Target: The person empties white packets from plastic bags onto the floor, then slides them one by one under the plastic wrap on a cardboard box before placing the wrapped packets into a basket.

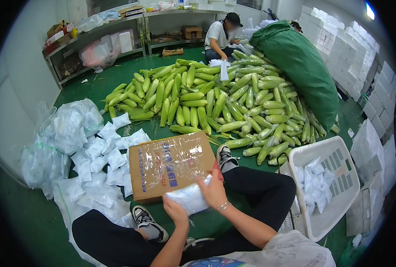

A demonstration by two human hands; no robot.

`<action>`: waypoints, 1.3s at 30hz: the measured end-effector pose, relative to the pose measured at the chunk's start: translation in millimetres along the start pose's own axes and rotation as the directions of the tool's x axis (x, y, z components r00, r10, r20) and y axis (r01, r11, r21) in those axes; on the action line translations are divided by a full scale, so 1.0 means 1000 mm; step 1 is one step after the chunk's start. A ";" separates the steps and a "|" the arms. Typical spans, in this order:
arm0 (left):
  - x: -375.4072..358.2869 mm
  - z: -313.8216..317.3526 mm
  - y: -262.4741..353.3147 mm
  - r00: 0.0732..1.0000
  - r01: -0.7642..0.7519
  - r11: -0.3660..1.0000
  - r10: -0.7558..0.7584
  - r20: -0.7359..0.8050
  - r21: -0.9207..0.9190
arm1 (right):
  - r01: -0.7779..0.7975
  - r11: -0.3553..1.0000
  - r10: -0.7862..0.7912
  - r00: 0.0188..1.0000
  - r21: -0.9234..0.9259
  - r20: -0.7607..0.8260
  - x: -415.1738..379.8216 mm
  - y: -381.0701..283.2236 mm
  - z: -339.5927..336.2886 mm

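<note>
Between my two hands, above my lap, is a white ice pack (188, 198) with shiny clear film on it. My left hand (176, 212) is closed around its lower left end. Fingers of my right hand (214, 192) grip the upper right end, and a bracelet sits on that wrist. Just beyond the hands lies a brown cardboard box (150, 171) with printed lettering and clear film over its top. Left of the box, many similar white packs (115, 159) lie in a loose heap. To my right, a white plastic basket (336, 196) holds more white packs (314, 184).
A large pile of green corn (191, 95) spreads ahead, partly film-wrapped on the right beside a big green sack (296, 62). Another person (219, 38) sits behind it. Plastic bags of packs (71, 124) stand left; white foam boxes (349, 53) are stacked right. Metal shelves (95, 33) line the back.
</note>
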State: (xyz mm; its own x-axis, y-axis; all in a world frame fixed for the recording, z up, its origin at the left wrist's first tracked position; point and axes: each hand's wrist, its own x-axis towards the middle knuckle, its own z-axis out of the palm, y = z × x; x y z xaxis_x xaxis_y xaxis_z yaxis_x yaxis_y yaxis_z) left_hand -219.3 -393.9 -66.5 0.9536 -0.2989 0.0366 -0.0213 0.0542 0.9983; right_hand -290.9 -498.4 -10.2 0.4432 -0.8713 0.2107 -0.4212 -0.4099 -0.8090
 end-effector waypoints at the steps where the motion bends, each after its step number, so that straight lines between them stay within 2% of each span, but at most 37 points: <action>1: 0.013 0.007 0.005 0.992 0.018 0.996 -0.007 -0.124 0.087 | -0.052 0.989 0.085 0.965 -0.136 0.250 -0.005 -0.032 -0.015; 2: 0.021 0.008 0.004 0.969 0.055 0.983 -0.010 -0.246 0.174 | 0.154 0.987 -0.141 0.970 -0.053 0.196 -0.017 -0.046 -0.012; 3: 0.042 0.010 -0.031 0.975 0.052 0.998 -0.059 -0.212 -0.039 | 0.142 0.988 -0.128 0.970 -0.058 0.207 -0.024 -0.048 -0.009; 4: 0.066 0.004 -0.058 0.982 0.186 0.971 -0.177 0.070 -0.153 | 0.470 0.850 -0.428 0.880 -0.240 0.208 -0.030 -0.049 -0.006; 5: 0.074 -0.001 -0.047 0.980 0.195 0.970 -0.187 0.067 -0.147 | 0.717 0.575 -0.677 0.687 -0.394 0.262 -0.035 -0.050 -0.005; 6: 0.088 -0.001 -0.025 0.790 0.477 0.878 -0.416 0.450 -0.026 | 0.720 0.575 -0.678 0.685 -0.389 0.265 -0.040 -0.056 -0.011; 7: 0.096 -0.001 -0.013 0.415 0.655 0.731 -0.560 0.717 0.193 | 0.759 0.539 -0.722 0.639 -0.364 0.264 -0.047 -0.067 -0.024; 8: 0.097 0.003 -0.027 0.419 0.658 0.729 -0.563 0.713 0.189 | 0.796 0.501 -0.762 0.592 -0.339 0.265 -0.050 -0.070 -0.033; 9: 0.095 0.015 -0.052 0.393 -0.051 0.992 -0.085 0.916 0.114 | 0.801 0.498 -0.762 0.587 -0.331 0.274 -0.048 -0.064 -0.034; 10: 0.085 0.023 -0.054 0.018 -0.685 0.708 0.254 0.967 -0.173 | 0.818 0.522 -0.790 0.570 -0.241 0.225 -0.046 -0.054 -0.031; 11: 0.067 0.024 -0.059 0.047 -0.673 0.725 0.243 0.969 -0.149 | 0.831 0.540 -0.811 0.557 -0.136 0.181 -0.048 -0.046 -0.030; 12: 0.043 0.027 -0.033 0.039 -0.045 0.963 -0.265 0.963 0.267 | 0.747 0.652 -0.716 0.662 -0.125 0.222 -0.048 -0.041 -0.034; 13: 0.029 0.029 -0.005 -0.272 0.549 0.568 -0.572 0.773 0.614 | 0.692 0.697 -0.672 0.721 -0.185 0.166 -0.037 -0.038 -0.044; 14: 0.035 0.029 0.017 -0.366 0.474 0.605 -0.526 0.768 0.640 | 0.557 0.815 -0.551 0.830 -0.160 0.079 -0.029 -0.025 -0.054; 15: 0.032 0.041 0.034 -0.361 0.475 0.684 -0.422 0.832 0.554 | 0.533 0.824 -0.531 0.845 -0.193 0.068 -0.020 -0.016 -0.072; 16: 0.026 0.048 0.064 -0.237 0.481 0.775 -0.336 0.912 0.410 | 0.363 0.915 -0.384 0.917 -0.175 -0.107 -0.020 -0.006 -0.084; 17: 0.022 0.069 0.061 -0.250 0.155 0.937 -0.269 0.930 0.312 | 0.162 0.984 -0.144 0.968 0.075 -0.204 -0.018 -0.004 -0.095; 18: 0.017 0.078 0.086 -0.248 -0.019 0.961 -0.271 0.930 0.275 | 0.033 0.999 -0.031 0.969 0.004 -0.245 -0.010 -0.008 -0.117; 19: 0.015 0.076 0.123 -0.162 -0.202 0.959 -0.235 0.958 0.201 | -0.066 0.997 0.055 0.978 -0.047 -0.201 -0.002 -0.009 -0.140; 20: -0.015 0.104 0.089 -0.043 -0.432 0.894 0.111 0.993 -0.119 | -0.053 0.998 0.045 0.970 -0.030 -0.238 0.001 0.000 -0.152; 21: -0.027 0.116 0.098 -0.069 -0.487 0.864 0.109 0.992 -0.129 | -0.092 0.996 0.077 0.925 -0.022 -0.373 -0.005 0.030 -0.167; 23: -0.055 0.135 0.106 -0.065 -0.522 0.837 0.154 0.986 -0.165 | -0.102 0.983 0.056 0.956 -0.149 -0.287 -0.005 0.067 -0.229; 24: -0.074 0.144 0.102 -0.001 -0.516 0.816 0.305 0.952 -0.261 | -0.162 0.975 0.114 0.955 -0.156 -0.275 -0.004 0.074 -0.256; 25: -0.081 0.149 0.103 0.022 -0.611 0.664 0.559 0.829 -0.432 | -0.121 0.908 -0.040 0.929 -0.402 -0.368 -0.003 0.117 -0.291; 26: -0.065 0.148 0.107 0.022 -0.623 0.564 0.705 0.709 -0.542 | -0.283 0.947 0.180 0.862 -0.154 -0.474 -0.003 0.139 -0.324; 27: -0.042 0.145 0.111 0.019 -0.631 0.447 0.826 0.564 -0.634 | -0.436 0.882 0.471 0.810 0.178 -0.349 -0.006 0.183 -0.386; 29: 0.041 0.112 0.120 0.253 -0.563 0.620 0.758 0.601 -0.546 | -0.410 0.704 0.692 0.582 0.580 -0.428 -0.008 0.194 -0.416; 30: 0.089 0.094 0.106 0.430 -0.682 0.564 0.824 0.369 -0.465 | -0.341 0.644 0.742 0.498 0.685 -0.449 -0.009 0.202 -0.422; 31: 0.141 0.067 0.080 0.584 -0.693 0.711 0.652 0.484 -0.121 | -0.258 0.596 0.777 0.427 0.761 -0.463 -0.012 0.212 -0.423; 32: 0.196 0.036 0.049 0.861 -0.207 0.978 0.186 0.473 -0.007 | -0.179 0.559 0.802 0.363 0.809 -0.474 -0.016 0.225 -0.421; 33: 0.254 0.004 0.029 0.967 -0.011 0.999 0.024 0.254 -0.053 | -0.113 0.535 0.820 0.306 0.837 -0.483 -0.019 0.235 -0.414; 34: 0.324 -0.029 -0.030 0.966 -0.240 0.881 0.259 0.008 0.408 | -0.074 0.532 0.826 0.264 0.843 -0.498 -0.022 0.245 -0.407; 35: 0.357 -0.058 -0.046 0.941 -0.207 0.813 0.319 -0.117 0.544 | -0.091 0.539 0.828 0.240 0.838 -0.507 -0.021 0.249 -0.394; 36: 0.403 -0.085 -0.086 0.931 -0.123 0.684 0.330 -0.155 0.719 | -0.237 0.608 0.787 0.310 0.758 -0.534 -0.017 0.257 -0.384; 37: 0.435 -0.101 -0.115 0.974 0.004 0.631 0.171 -0.145 0.776 | -0.370 0.664 0.746 0.381 0.649 -0.546 -0.009 0.267 -0.377; 38: 0.456 -0.106 -0.135 0.999 0.053 0.573 -0.027 -0.046 0.818 | -0.443 0.762 0.639 0.633 0.472 -0.437 0.005 0.275 -0.380; 39: 0.488 -0.110 -0.174 0.921 0.194 0.557 -0.388 0.046 0.808 | -0.496 0.821 0.569 0.678 0.283 -0.466 0.043 0.242 -0.344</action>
State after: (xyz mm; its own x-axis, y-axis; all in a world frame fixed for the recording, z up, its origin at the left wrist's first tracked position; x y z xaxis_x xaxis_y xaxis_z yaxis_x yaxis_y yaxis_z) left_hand 283.2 -444.6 -227.7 0.8721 -0.3404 -0.3514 -0.0695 -0.7972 0.5998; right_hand -645.7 -727.9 -7.7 -0.3078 -0.9494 -0.0622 -0.3418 0.1714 -0.9240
